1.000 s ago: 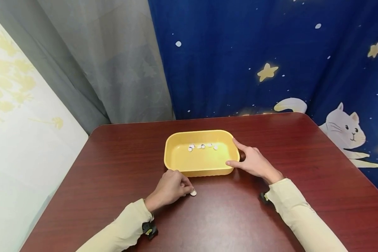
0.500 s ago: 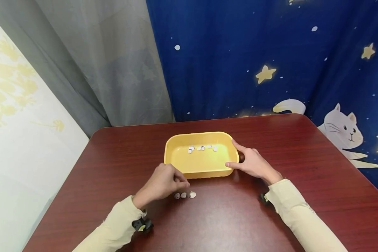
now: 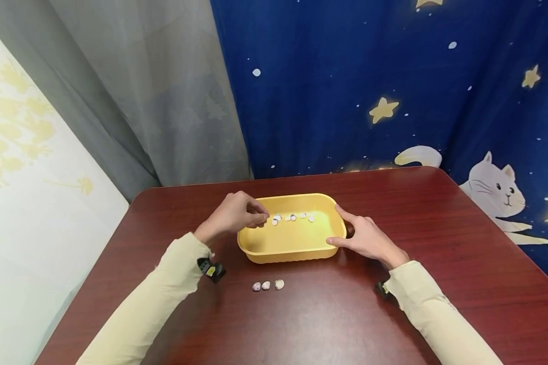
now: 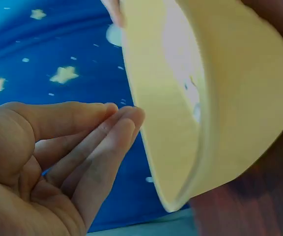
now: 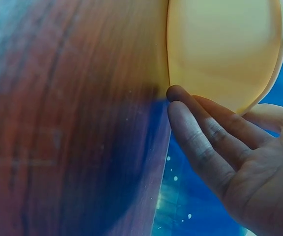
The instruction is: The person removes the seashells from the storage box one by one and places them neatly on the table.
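Over the left end of the yellow tray (image 3: 285, 252) is my left hand (image 3: 233, 215), its fingertips close together beside small whitish pieces (image 3: 275, 221). The left wrist view shows its thumb and loosely bent fingers (image 4: 68, 152) near the tray rim (image 4: 151, 172), with nothing visible between them. My right hand (image 3: 370, 239) grips the tray's right end, thumb at the near rim and fingers at the far side. In the right wrist view, that hand (image 5: 230, 147) lies against the tray (image 5: 220, 54). Several pieces lie spread inside the tray.
Three small whitish pieces (image 3: 266, 285) lie in a row on the dark red table (image 3: 329, 314), in front of the tray. Behind the table hang a grey curtain (image 3: 178, 101) and a blue curtain (image 3: 310, 101) with stars and a cat.
My left hand has left the rightmost piece on the table, uncovering the other two, and moved up and away over the tray's left end. My right hand keeps its grip on the tray.
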### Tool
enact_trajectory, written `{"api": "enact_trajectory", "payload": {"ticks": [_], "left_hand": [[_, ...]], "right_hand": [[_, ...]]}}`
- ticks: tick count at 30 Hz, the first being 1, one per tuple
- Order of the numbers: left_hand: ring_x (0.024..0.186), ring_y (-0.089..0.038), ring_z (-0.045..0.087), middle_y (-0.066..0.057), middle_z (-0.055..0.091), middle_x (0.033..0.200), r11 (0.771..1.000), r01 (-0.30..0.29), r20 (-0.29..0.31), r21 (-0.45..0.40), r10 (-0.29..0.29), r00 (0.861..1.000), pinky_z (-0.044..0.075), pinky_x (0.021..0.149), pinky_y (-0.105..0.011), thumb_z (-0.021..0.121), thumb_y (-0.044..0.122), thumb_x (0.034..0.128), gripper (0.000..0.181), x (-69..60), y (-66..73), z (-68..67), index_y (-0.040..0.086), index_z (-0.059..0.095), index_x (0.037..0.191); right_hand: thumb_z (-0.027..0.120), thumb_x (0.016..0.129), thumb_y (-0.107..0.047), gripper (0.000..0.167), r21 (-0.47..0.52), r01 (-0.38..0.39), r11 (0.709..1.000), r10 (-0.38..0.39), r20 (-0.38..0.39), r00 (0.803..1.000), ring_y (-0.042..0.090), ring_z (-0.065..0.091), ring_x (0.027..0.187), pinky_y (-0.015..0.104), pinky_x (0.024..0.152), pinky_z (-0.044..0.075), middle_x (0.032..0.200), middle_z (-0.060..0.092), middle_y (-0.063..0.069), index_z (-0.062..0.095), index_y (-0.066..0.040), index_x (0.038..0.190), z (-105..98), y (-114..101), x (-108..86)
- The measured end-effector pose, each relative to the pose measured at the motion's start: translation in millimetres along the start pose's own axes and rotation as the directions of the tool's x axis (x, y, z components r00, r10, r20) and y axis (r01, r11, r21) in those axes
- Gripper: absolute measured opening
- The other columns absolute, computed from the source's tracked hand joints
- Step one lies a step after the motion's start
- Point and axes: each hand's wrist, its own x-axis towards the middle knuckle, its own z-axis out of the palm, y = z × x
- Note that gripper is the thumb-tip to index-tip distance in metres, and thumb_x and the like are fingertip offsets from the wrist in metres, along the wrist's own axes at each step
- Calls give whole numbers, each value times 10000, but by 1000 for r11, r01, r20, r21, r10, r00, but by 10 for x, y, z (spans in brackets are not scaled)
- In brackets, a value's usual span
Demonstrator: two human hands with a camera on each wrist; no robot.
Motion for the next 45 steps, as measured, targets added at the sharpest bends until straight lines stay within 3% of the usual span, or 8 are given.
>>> {"api": "enact_trajectory", "payload": {"ticks": [15, 24, 27, 31, 36, 41, 43, 45], "left_hand": [[652, -90, 640, -11, 733, 703, 954, 55, 102, 294, -88, 991, 540, 601, -183, 724, 84, 868, 98, 633, 66, 107, 76, 808, 919], [536, -101, 597, 33, 625, 583, 905, 135, 140, 402, -206, 968, 504, 531, -192, 745, 45, 804, 87, 980, 14, 235, 93, 764, 734], [570, -134, 662, 13, 651, 599, 899, 155, 154, 410, -235, 960, 528, 546, -204, 744, 42, 804, 75, 1024, -3, 273, 83, 761, 744], [596, -154, 659, 0, 650, 624, 888, 143, 145, 438, -227, 963, 493, 500, -187, 734, 30, 805, 90, 1040, 32, 271, 89, 741, 737], [566, -145, 501, -3, 542, 622, 830, 116, 141, 546, -227, 964, 385, 444, -189, 719, 6, 780, 188, 1138, 130, 214, 128, 644, 658], [557, -131, 408, -31, 520, 687, 764, 97, 113, 638, -218, 969, 306, 435, -205, 756, 32, 780, 123, 1144, 201, 280, 88, 646, 773], [575, -122, 413, -33, 532, 728, 745, 80, 124, 662, -214, 969, 316, 434, -198, 798, 41, 752, 167, 1104, 191, 348, 91, 645, 797], [570, -115, 465, -46, 543, 750, 750, 80, 142, 657, -227, 964, 361, 431, -187, 820, 19, 720, 204, 1058, 170, 411, 85, 634, 771]], "right_hand": [[783, 818, -506, 988, 7, 15, 1000, -15, 8, 1000, 143, 593, 862, 299, 774, 450, 1012, 742, 49, 307, -72, 1568, 13, 5, -9], [788, 809, -513, 1001, 10, 14, 1000, -14, 1, 1000, 136, 598, 845, 298, 771, 455, 1000, 754, 45, 311, -60, 1564, 21, 18, 2], [781, 812, -523, 1001, 1, 14, 1000, -14, -1, 1000, 140, 589, 854, 297, 772, 449, 999, 751, 41, 312, -54, 1562, 15, 20, 4], [782, 807, -533, 1008, -10, 15, 1000, -15, -9, 1000, 140, 583, 854, 284, 758, 444, 996, 747, 47, 316, -52, 1560, -14, 16, 27], [786, 808, -517, 1002, -18, 30, 999, -31, -28, 999, 135, 592, 855, 288, 773, 452, 1005, 750, 43, 315, -52, 1560, -108, -18, 118], [788, 806, -514, 999, -13, 32, 999, -33, -41, 999, 122, 588, 834, 290, 765, 459, 986, 745, 33, 316, -69, 1564, -100, -27, 122], [791, 806, -509, 999, -1, 20, 1000, -20, -26, 999, 112, 584, 817, 274, 747, 459, 980, 744, 31, 311, -73, 1567, -53, -18, 80], [795, 810, -486, 992, 18, 17, 1000, -16, -15, 1000, 97, 595, 815, 251, 735, 461, 1012, 751, 33, 313, -56, 1563, -1, -5, 37]]}}
